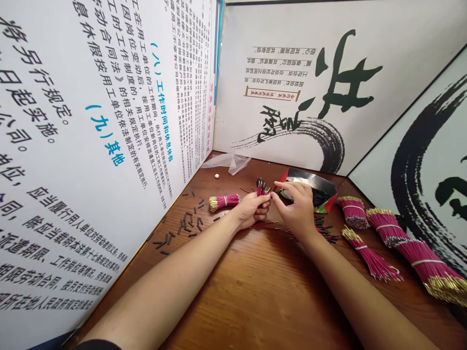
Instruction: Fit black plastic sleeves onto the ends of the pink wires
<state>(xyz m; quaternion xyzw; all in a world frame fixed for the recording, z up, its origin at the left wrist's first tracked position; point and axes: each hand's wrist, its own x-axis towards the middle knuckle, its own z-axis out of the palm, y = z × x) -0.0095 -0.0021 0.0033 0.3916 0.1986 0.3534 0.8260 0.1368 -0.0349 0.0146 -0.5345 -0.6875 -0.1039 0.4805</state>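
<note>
My left hand is closed around a small bunch of magenta wires, whose upper ends carry black sleeves and some gold tips. Close beside it, my right hand has its thumb and index finger apart, with the thumb tip near the left fingertips. Nothing can be made out between those fingers. Loose magenta wires lie on the table below both hands. Behind my left wrist rests a tied wire bundle with gold ends. Black-sleeved wires lie partly hidden behind my right wrist.
Short black tubes are scattered on the wooden table at left. An open red-and-black packet holds black pieces. Tied magenta bundles lie at right. A clear plastic bag lies at the back, and printed panels enclose the table.
</note>
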